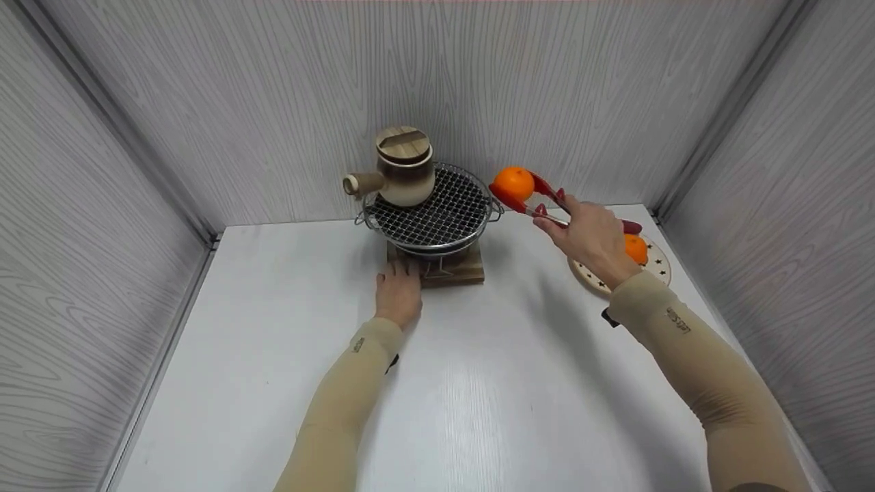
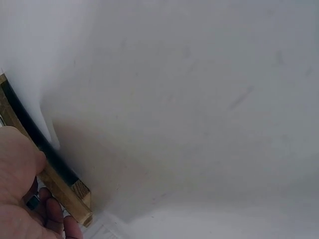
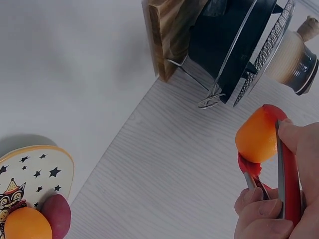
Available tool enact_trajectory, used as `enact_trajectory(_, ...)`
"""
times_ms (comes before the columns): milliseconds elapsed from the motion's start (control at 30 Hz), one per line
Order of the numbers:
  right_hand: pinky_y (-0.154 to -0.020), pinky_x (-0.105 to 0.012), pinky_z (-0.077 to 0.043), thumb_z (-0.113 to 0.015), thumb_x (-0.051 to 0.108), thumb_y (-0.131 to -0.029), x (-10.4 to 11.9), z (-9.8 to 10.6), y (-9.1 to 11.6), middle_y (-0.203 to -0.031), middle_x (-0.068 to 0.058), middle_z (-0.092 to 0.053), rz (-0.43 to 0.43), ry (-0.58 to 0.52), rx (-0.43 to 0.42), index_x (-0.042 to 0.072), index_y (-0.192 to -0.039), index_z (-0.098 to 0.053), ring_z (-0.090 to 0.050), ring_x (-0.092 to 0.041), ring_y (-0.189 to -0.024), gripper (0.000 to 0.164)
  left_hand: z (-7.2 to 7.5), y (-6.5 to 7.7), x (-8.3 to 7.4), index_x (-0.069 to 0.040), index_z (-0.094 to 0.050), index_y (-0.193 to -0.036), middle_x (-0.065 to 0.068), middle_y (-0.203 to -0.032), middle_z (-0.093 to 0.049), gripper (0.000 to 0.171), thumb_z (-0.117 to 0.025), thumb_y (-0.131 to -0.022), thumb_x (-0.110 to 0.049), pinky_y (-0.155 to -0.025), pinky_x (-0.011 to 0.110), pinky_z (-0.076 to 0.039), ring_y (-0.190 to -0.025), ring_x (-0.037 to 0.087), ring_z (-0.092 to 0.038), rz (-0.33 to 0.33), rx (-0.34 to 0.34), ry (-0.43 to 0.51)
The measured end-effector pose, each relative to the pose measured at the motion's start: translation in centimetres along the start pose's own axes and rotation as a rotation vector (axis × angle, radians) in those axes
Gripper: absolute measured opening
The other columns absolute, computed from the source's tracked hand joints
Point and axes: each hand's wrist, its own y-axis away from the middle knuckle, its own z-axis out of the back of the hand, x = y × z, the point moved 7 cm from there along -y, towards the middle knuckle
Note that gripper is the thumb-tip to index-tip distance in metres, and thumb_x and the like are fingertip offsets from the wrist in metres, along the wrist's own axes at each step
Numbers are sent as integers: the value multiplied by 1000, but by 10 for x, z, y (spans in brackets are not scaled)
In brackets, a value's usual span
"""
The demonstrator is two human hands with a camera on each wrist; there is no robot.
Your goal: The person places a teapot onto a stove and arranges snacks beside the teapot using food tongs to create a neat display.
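Observation:
My right hand [image 1: 593,231] grips a pair of red-tipped tongs [image 1: 507,198], and an orange [image 1: 514,183] is clamped between their tips. They hang in the air just right of a round grill [image 1: 437,212] with a wire mesh top. A lidded pot [image 1: 406,167] with a side handle stands on the left of that mesh. Beneath the grill lies a wooden board [image 1: 465,270]. My left hand [image 1: 398,295] holds this board by its near left corner; in the left wrist view the thumb and curled fingers sit around the wooden edge [image 2: 65,196].
To the right, partly behind my right arm, a star-patterned plate [image 3: 62,167] bears a second orange [image 3: 27,224] and a dark red oval item [image 3: 57,216]. Wire handles [image 1: 497,210] stick out from the grill's sides. Grey wood-grain walls [image 1: 287,102] enclose the white table [image 1: 273,383].

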Motion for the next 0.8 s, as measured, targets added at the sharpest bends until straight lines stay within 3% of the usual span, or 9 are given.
enact_trajectory(200, -88, -59, -65, -65, 75, -102, 9, -6, -9, -121, -23, -78, -20, -7, 45, 6, -147, -65, -71, -43, -100, 82, 2, 3, -1, -2, -49, -160, 31, -159, -55, 60, -71, -106, -11, -119, 65, -51, -147, 48, -55, -12, -28, -16)
enact_trajectory(300, -91, -59, -66, -65, 77, -101, 11, -8, -13, -131, -23, -78, -47, -17, 66, 8, -151, -64, -72, -43, -107, 86, 5, 3, -2, -1, -52, -157, 31, -156, -57, 56, -71, -105, -9, -115, 63, -53, -143, 47, -57, -25, -61, -20)
enact_trajectory(433, -88, -57, -67, -65, 78, -100, 15, -9, -20, -135, -22, -78, -51, -28, 72, 8, -151, -65, -73, -42, -108, 86, 6, 3, -1, 0, -53, -156, 32, -153, -59, 53, -69, -107, -9, -113, 62, -54, -141, 47, -58, -28, -82, -30)
enact_trajectory(800, -92, -55, -66, -70, 72, -101, 30, -17, -37, -133, -21, -78, -45, -54, 107, 6, -146, -68, -71, -40, -104, 79, 5, 1, -2, 1, -53, -156, 32, -151, -59, 44, -59, -113, -8, -113, 61, -54, -141, 47, -57, -26, -57, -10)
